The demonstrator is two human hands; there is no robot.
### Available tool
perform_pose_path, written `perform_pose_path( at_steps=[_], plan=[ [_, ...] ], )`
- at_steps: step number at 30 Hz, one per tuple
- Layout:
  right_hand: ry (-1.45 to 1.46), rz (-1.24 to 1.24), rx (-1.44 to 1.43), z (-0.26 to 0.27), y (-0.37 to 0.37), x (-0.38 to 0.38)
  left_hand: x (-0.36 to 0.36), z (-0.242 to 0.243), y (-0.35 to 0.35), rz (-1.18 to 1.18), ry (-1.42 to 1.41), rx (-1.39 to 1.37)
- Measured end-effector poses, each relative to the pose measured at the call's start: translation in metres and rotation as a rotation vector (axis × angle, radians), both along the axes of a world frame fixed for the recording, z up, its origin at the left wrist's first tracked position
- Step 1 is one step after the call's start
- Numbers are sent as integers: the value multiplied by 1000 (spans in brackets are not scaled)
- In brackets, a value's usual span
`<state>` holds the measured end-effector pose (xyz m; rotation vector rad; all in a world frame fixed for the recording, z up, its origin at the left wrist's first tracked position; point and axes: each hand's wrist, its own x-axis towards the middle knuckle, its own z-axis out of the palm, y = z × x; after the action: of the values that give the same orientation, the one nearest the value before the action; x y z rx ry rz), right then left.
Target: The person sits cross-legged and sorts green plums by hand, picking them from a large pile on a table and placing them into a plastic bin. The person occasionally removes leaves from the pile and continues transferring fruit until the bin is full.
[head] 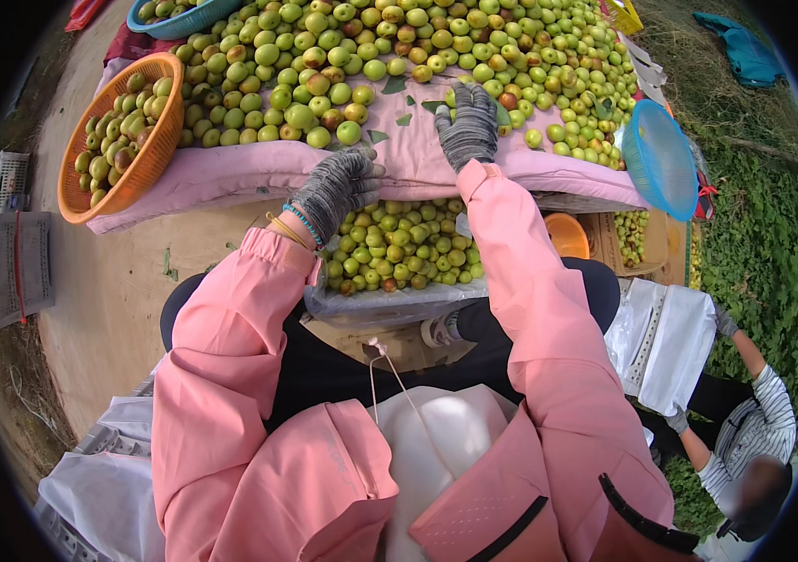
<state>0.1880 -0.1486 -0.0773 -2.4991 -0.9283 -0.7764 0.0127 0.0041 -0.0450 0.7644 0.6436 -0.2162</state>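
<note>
A heap of green and reddish jujube-like fruit [314, 56] covers a table spread with a pink padded cloth [406, 151]. My right hand [470, 126], in a grey knit glove, reaches over the cloth with its fingertips at green fruit near the heap's front edge; whether it grips any is hidden. My left hand [342, 186], gloved alike, lies at the cloth's front edge with its fingers pointing right; its palm is hidden. Below the edge, between my knees, stands a plastic-lined crate [399, 298] full of the same fruit. Loose green leaves [394, 85] lie on the cloth.
An orange basket [174, 105] of fruit stands at the left, a blue basket [191, 21] behind it. A light blue basket [660, 160] leans at the right edge. An orange bowl [567, 235] and a cardboard box [641, 267] sit below. A co-worker [750, 421] holds a white-covered crate [673, 344] at right.
</note>
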Motion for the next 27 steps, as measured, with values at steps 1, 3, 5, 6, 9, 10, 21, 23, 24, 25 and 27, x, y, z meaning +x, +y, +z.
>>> perform_pose_path(
  at_steps=[1, 3, 5, 6, 9, 10, 21, 23, 24, 25, 27],
  plan=[
    [101, -41, -96, -4, 2, 10, 1, 0, 0, -12, 10, -9],
    [345, -69, -216, -8, 2, 24, 3, 0, -1, -32, -11, -16],
    [343, -90, -249, -7, 4, 28, 4, 0, -2, -31, -22, 2],
    [380, -119, -290, -6, 5, 22, 5, 0, -2, -33, -31, -10],
    [327, -15, 0, 14, 5, 1, 4, -2, -2, -41, -39, -42],
    [341, 12, 103, 22, 6, -9, 3, -3, -2, -37, -35, -51],
    [361, 77, 32, 28, -46, -10, -2, 0, -3, -9, 1, 6],
    [363, -8, -128, 16, -49, 7, 1, 2, -3, -9, 21, 5],
    [365, -57, -259, 9, -45, 13, 2, 3, -4, -17, 7, 7],
    [357, -17, -375, 4, -42, 16, 3, 4, -4, -23, -4, 9],
    [377, -81, -378, 1, -33, 24, 4, 5, -4, -30, -20, 10]
  ],
)
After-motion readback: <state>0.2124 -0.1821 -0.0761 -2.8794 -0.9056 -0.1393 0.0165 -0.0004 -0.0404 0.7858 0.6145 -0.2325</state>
